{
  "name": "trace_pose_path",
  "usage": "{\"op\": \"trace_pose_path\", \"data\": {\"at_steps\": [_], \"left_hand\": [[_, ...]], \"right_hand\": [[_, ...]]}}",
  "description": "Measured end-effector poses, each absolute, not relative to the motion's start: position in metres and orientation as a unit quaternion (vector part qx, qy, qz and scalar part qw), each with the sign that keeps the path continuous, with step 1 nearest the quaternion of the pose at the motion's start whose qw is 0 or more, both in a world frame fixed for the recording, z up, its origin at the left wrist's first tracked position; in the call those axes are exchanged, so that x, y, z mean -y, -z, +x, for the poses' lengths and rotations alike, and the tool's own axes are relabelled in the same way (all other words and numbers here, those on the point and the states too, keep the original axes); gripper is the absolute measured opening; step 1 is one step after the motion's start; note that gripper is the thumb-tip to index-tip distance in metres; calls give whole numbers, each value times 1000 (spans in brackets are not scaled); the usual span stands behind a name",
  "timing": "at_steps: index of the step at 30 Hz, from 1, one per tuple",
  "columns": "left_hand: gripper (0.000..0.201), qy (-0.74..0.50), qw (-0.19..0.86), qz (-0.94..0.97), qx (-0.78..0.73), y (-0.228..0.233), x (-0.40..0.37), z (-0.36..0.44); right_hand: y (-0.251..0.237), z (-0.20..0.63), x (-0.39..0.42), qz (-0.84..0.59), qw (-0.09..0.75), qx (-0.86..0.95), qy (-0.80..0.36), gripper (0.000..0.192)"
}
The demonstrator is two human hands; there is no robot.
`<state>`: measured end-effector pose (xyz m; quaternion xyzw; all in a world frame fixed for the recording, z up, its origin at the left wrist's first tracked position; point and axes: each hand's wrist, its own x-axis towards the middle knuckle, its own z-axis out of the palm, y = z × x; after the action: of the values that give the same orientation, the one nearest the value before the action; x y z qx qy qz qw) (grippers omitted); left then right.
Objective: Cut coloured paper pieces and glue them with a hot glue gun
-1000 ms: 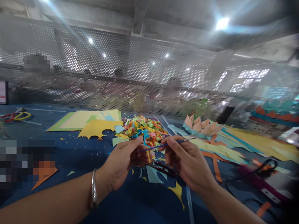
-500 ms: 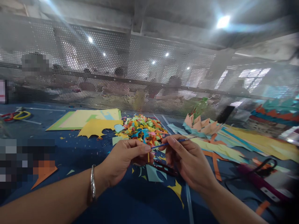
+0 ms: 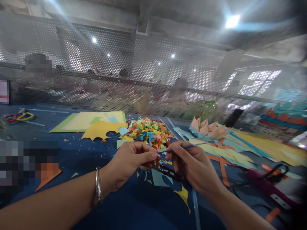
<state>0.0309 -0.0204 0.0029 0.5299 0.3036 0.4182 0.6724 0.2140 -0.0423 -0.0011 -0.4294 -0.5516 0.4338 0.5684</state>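
Observation:
My left hand (image 3: 133, 164), with a silver bracelet at the wrist, is closed in a pinch at the left end of a thin blue stick (image 3: 165, 150). A narrow yellow paper strip (image 3: 155, 159) shows just under these fingertips. My right hand (image 3: 194, 164) grips the stick between thumb and fingers; its greyish thin end sticks out to the right. Behind the fingers lies a heap of small colourful paper pieces (image 3: 148, 131). Under the hands is a dark red object (image 3: 171, 172), partly hidden, beside a pale blue paper scrap (image 3: 158, 179).
Paper sheets (image 3: 72, 121) and scissors (image 3: 24, 116) lie at left. To the right are peach paper points (image 3: 208, 127), paper strips (image 3: 223, 150), a purple power strip (image 3: 271, 188) with a cable and a paper-trimmed basket (image 3: 275, 127). A perforated metal screen (image 3: 155, 64) stands behind.
The whole view has shifted slightly, so things sit a little further right. Both hands keep their hold on the blue stick, with hardly any change in pose.

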Motion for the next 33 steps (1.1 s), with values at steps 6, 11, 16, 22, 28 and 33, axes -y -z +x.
{"op": "trace_pose_path", "data": {"at_steps": [6,11,16,22,28,33], "left_hand": [[15,-427,685,513,-292,0,16,31],[24,-426,683,510,-302,0,15,30],[30,-412,686,523,-294,-5,14,27],[52,-396,673,557,-285,-11,14,23],[58,-386,671,568,-279,-10,8,20],[44,-388,657,562,-319,-7,7,22]], "right_hand": [[2,216,41,-451,527,572,-437,26],[2,219,41,-472,500,601,-407,31],[0,220,42,-485,480,616,-395,35],[-2,220,42,-485,475,634,-370,39],[-1,220,42,-492,464,641,-363,38],[1,218,42,-497,452,644,-366,33]]}}
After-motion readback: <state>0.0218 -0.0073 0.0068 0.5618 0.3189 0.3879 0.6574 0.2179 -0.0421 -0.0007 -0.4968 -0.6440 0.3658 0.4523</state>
